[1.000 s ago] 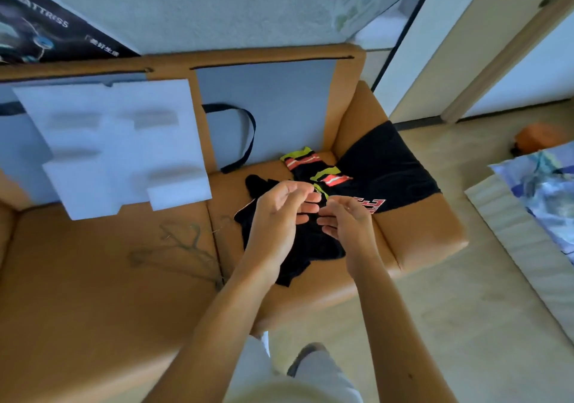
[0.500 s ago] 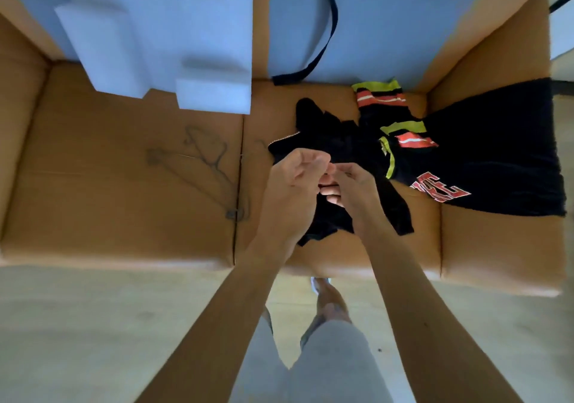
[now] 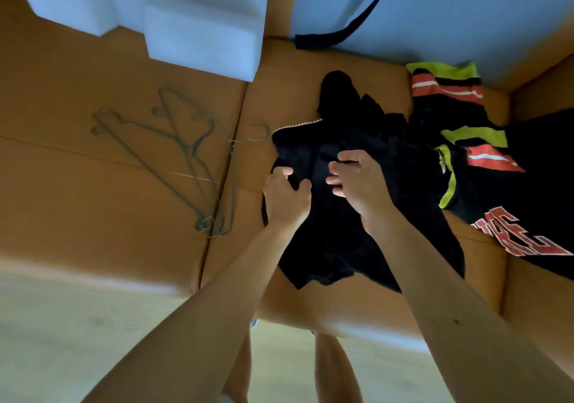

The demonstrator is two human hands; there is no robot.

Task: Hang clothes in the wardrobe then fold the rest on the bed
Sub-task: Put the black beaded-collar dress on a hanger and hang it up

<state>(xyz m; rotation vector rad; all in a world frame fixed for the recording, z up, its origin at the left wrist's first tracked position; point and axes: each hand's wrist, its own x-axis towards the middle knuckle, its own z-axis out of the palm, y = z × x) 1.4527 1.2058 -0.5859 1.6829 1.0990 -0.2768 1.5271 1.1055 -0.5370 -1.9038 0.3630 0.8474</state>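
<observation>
Hands have dropped and split. Half a second ago their fingertips met above the pile; now both are down on the black garment on the sofa. Left hand clutches the fabric at its left edge. Right hand pinches a fold just beside it. Hangers lie loose, well left of the left hand; lettered shirt sits right of the right hand. Looks like the pickup for hanging is starting; nothing hung or folded yet.
</observation>
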